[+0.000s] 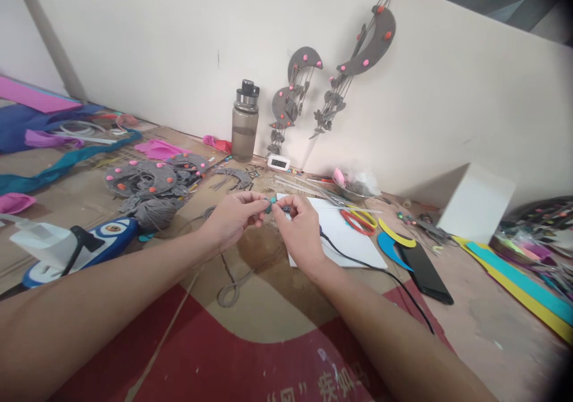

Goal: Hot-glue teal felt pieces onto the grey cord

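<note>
Between the fingertips of both hands is a small teal piece (pixel 271 201), too small to make out fully. My left hand (pixel 236 218) pinches it from the left, its thumb and forefinger pressed together. From the right, my right hand (pixel 299 229) pinches at the same piece, fingers curled in. A black cable (pixel 358 263) emerges beside my right wrist; what it joins is mostly hidden behind that hand. Below the hands, a grey string (pixel 228 294) lies in a loop on the cardboard (pixel 250 318). A white sheet (pixel 358 250) lies beneath and beyond my right hand.
A water bottle (pixel 245 121) stands by the wall, next to a small digital clock (pixel 278 162). Grey crescent ornaments (pixel 376 44) hang there. Grey yarn (pixel 154 213) and a blue power strip (pixel 114 235) lie left; a black phone (pixel 427 271) and coloured strips (pixel 523 271) lie right.
</note>
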`<state>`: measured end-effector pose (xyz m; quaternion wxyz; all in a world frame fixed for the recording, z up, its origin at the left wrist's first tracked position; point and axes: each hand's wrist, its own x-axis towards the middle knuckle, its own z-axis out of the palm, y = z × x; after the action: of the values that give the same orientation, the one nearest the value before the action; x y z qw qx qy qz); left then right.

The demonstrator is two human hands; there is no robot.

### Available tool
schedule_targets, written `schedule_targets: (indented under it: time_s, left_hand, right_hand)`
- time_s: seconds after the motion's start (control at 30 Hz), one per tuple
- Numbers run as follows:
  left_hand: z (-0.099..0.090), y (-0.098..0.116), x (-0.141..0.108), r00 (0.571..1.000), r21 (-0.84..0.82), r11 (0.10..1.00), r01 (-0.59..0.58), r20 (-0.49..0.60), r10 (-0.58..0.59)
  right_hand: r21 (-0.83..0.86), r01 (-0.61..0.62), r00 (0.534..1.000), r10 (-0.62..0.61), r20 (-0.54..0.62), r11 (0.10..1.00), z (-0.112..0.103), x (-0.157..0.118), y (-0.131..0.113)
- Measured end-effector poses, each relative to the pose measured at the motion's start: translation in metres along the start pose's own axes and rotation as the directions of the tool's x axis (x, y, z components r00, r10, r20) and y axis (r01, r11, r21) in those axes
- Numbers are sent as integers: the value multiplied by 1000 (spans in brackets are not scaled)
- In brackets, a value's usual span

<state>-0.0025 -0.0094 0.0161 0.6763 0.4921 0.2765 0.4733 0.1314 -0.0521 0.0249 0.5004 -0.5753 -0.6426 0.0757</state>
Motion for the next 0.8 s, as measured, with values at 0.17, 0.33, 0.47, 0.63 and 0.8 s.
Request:
schedule_targets:
  time_s: [0.17, 0.33, 0.47, 0.63, 0.8]
  left_hand:
    - [1, -1, 0, 1000, -8, 1000, -10, -6, 10]
    - [1, -1, 0, 1000, -16, 1000, -4, -7, 4]
    - [0, -2, 1, 1000, -20, 1000, 1, -16, -1]
    - [1, -4, 1, 999, -12, 1000, 0, -52, -1]
    - [3, -2, 0, 996, 23, 1000, -14, -92, 16]
  right_hand:
    - [-14, 16, 1000, -16, -23, 1000, 2, -1, -2]
    - [-45, 39, 999, -40, -19, 998, 2, 0, -2]
    - [-63, 51, 998, -52, -23, 997, 2, 0, -2]
    - [-92, 66, 998, -67, -11, 994, 4, 0, -2]
    - [-71, 68, 998, -67, 10, 995, 3, -1, -2]
